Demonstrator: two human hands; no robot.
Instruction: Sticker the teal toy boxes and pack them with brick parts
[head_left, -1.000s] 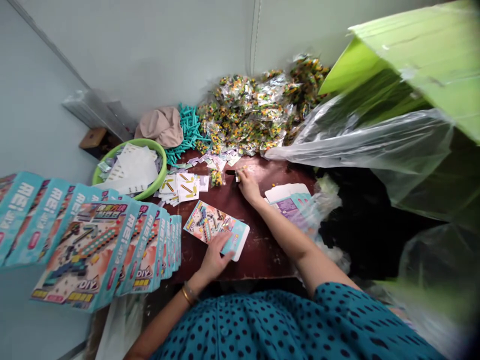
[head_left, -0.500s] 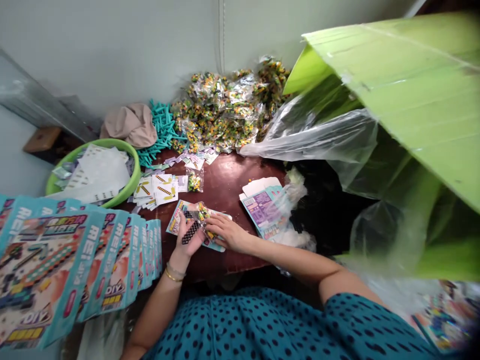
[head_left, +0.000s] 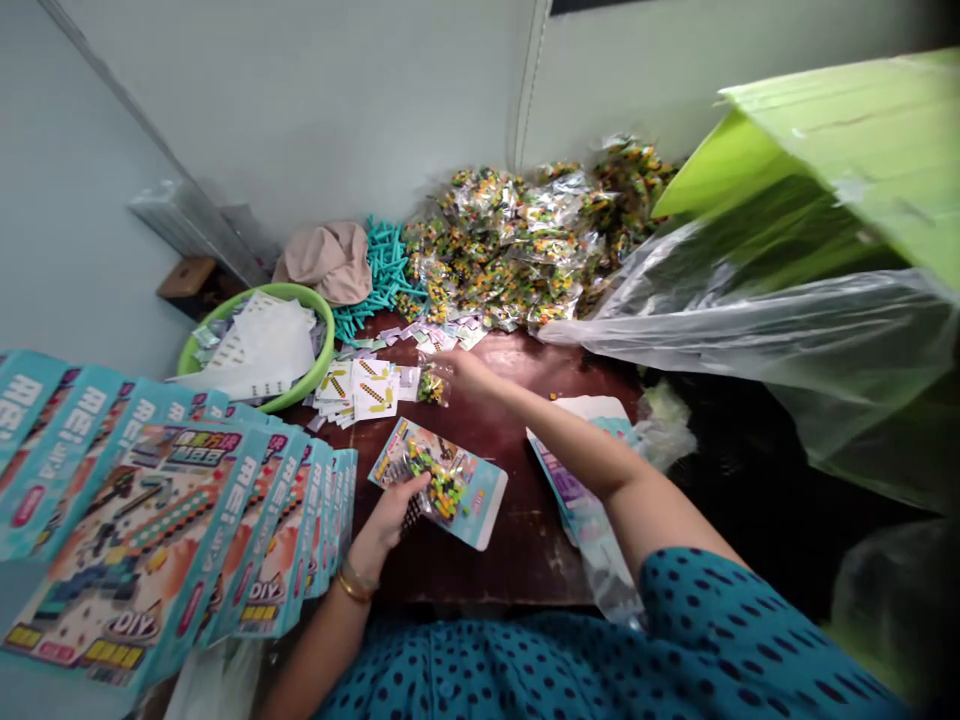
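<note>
My left hand [head_left: 394,510] is closed on a clear bag of small building bricks [head_left: 442,490], yellow, green and black. A black studded piece [head_left: 411,513] shows by the same hand, partly hidden under the bag. Beneath them a flat light-blue printed box [head_left: 489,510] lies slanted on the table. My right hand [head_left: 459,372] is stretched forward over the table beside another small bag of bricks [head_left: 432,386]. Its fingers are blurred, so whether they grip that bag cannot be made out. Picture cards [head_left: 375,390] lie just left of it.
Bagged bricks [head_left: 517,240] are heaped against the wall, beside turquoise sticks [head_left: 384,270]. A green basin [head_left: 324,350] holds papers. Printed boxes [head_left: 150,530] stand stacked at left. More flat boxes [head_left: 559,480] lie right, near a plastic-lined green carton [head_left: 885,130].
My right hand has left the bag in my left hand and moved forward to the small bag near the cards. The flat box beneath is more exposed. The camera view has shifted left.
</note>
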